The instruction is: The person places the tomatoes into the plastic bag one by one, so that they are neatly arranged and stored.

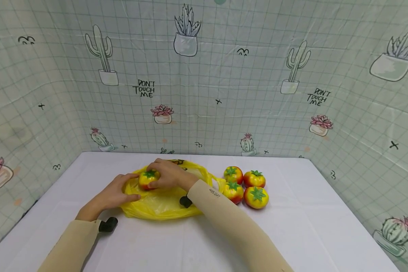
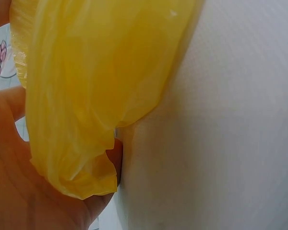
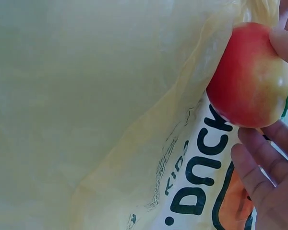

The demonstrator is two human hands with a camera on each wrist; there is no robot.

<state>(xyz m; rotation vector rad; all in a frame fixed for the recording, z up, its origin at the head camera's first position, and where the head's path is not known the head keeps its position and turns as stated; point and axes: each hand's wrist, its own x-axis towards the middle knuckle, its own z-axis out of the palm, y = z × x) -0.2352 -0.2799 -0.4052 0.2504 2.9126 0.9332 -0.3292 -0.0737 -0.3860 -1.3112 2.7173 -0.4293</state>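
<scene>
A yellow plastic bag (image 1: 166,206) lies on the table, its mouth spread towards the left. In the head view my right hand (image 1: 166,173) grips a red-and-yellow toy tomato (image 1: 144,180) with a green leafy top, over the bag's mouth. The right wrist view shows the thumb and fingers around this tomato (image 3: 252,76). Thumb and fingers of my left hand (image 1: 113,192) are spread at the left end of the bag, touching it. Up close in the left wrist view, the bag (image 2: 101,72) hangs in front of the palm and hides most of the fingers.
Several more toy tomatoes (image 1: 256,197) stand grouped at the right end of the bag. Everything rests on a white-covered table (image 1: 309,226). A cactus-print cloth (image 1: 217,75) rises behind the table and along both sides.
</scene>
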